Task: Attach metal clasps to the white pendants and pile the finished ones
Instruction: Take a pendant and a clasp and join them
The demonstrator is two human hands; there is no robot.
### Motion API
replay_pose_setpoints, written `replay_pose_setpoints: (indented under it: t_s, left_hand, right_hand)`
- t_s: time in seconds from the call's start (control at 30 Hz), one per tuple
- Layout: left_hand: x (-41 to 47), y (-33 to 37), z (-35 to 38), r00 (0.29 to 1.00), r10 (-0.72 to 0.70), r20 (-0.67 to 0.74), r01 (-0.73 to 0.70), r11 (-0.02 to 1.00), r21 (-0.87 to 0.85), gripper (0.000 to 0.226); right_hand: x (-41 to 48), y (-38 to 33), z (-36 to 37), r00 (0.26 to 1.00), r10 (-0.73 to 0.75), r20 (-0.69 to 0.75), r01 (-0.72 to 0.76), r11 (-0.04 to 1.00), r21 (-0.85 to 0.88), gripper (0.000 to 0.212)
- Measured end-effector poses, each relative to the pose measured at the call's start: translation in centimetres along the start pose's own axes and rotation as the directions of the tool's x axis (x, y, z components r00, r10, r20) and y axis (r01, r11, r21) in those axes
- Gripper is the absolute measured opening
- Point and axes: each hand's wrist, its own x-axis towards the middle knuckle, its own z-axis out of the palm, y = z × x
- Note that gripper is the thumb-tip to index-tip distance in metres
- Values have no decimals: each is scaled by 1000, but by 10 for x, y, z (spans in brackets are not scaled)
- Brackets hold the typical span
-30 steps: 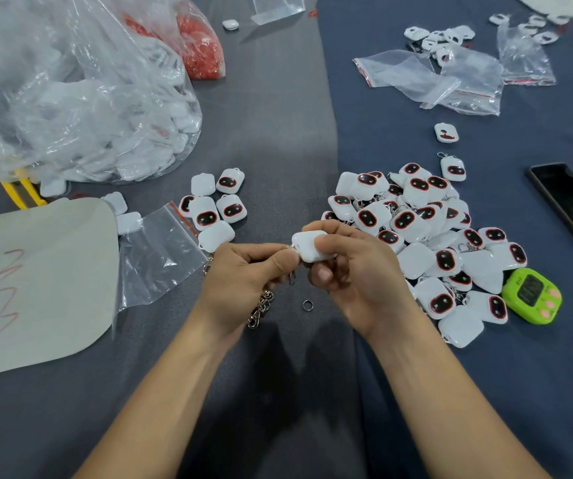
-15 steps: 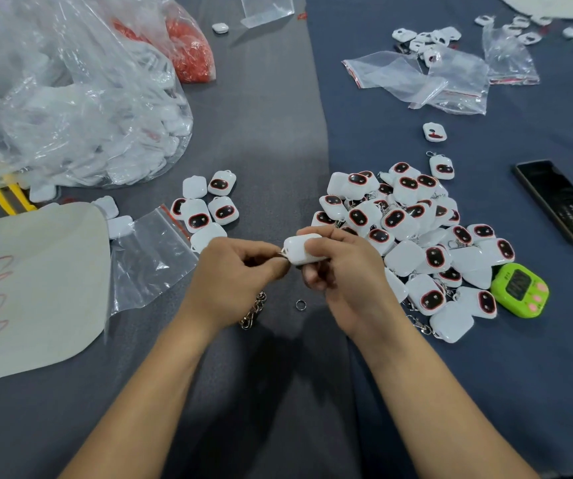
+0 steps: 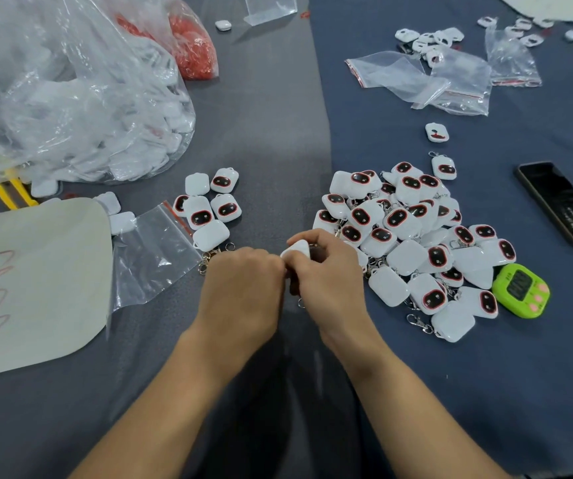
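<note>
Our right hand (image 3: 330, 281) pinches a white pendant (image 3: 296, 251) just left of the finished pile (image 3: 402, 219) — our left hand (image 3: 243, 281) butts against it, fingers curled, though what they grip we cannot tell.

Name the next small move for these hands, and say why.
Probably finish working the clasp onto the pendant: the right hand pinches it, the left hand meets its corner, fingertips and clasp hidden, and it is not yet on the finished pile.
</note>
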Motion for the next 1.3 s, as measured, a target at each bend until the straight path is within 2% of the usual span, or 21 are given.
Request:
replay_pose_setpoints:
  t_s: [0.1,0.13,0.2,0.3,0.4,0.47,0.5,0.57,0.6,0.63,0.7,0.8,0.83,0.9,0.97,1.0,1.07,1.13,1.17,1.23,1.3]
  left_hand:
    - [1,-7,10,979,-201,-37,179,928,-326,15]
    - [3,-10,11,960,-276,40,253,800,-544,15]
    - [4,-14,15,921,-343,184,321,405,-856,18]
    - [2,-10,17,901,-355,250,299,91,-950,20]
    - [1,-5,17,868,-372,328,318,-91,-944,15]
    - [1,-7,14,858,-422,294,324,0,-946,15]
    - [0,-10,14,871,-442,214,317,174,-932,16]
    - [-2,-16,14,950,-313,-10,225,704,-674,17]
    - [-3,-17,12,980,-187,-75,135,886,-443,16]
    - [-4,-15,9,991,-92,-97,65,964,-258,14]
    - [-6,-9,7,996,-13,-92,5,996,-91,16]
    - [-9,-5,14,969,-204,-139,156,942,-296,15]
    - [-8,-7,15,942,-326,-79,250,841,-480,14]
    - [-3,-15,20,889,-433,152,347,418,-839,17]
    - [-4,-18,23,867,-407,287,345,73,-936,24]
    - [-5,-16,22,867,-394,306,330,-7,-944,24]
    - [-7,-14,21,864,-406,299,308,-45,-950,20]
    - [-8,-16,17,866,-451,216,300,123,-946,17]
    - [-9,-19,17,890,-440,115,287,345,-894,16]
    - [-9,-23,17,969,-231,-85,159,853,-497,18]
    - [-11,-15,10,991,-47,-123,27,987,-158,17]
  right_hand:
    - [7,-5,-9,992,117,55,-128,958,257,20]
    - [9,-7,-14,982,154,108,-182,922,341,20]
    - [10,-6,-19,957,201,207,-276,848,453,21]
    - [9,-4,-17,927,236,291,-365,743,561,22]
    - [7,-5,-10,925,239,296,-376,700,608,22]
    - [7,-4,-5,939,247,241,-344,739,580,23]
    - [7,-4,-3,951,240,194,-308,787,535,24]
    - [6,-2,-1,988,140,69,-156,921,356,25]
    - [5,-1,0,999,38,18,-41,976,212,23]
    - [5,0,1,997,-71,6,71,995,64,21]
    - [4,2,3,980,-193,41,196,976,-94,20]
    - [5,0,0,998,-36,48,29,991,132,23]
    - [6,-1,-3,996,44,83,-64,964,257,25]
    - [8,-3,-7,976,137,171,-196,890,411,26]
    - [8,-3,-7,960,158,232,-254,841,477,25]
    - [7,-3,-5,953,166,253,-275,824,495,25]
    - [6,-4,-2,945,186,271,-306,799,517,25]
    - [5,-4,2,943,206,260,-316,793,520,25]
    - [5,-3,3,948,214,234,-307,808,504,25]
    - [3,0,6,974,185,128,-220,902,370,24]
    - [-1,5,9,997,76,13,-77,988,136,24]
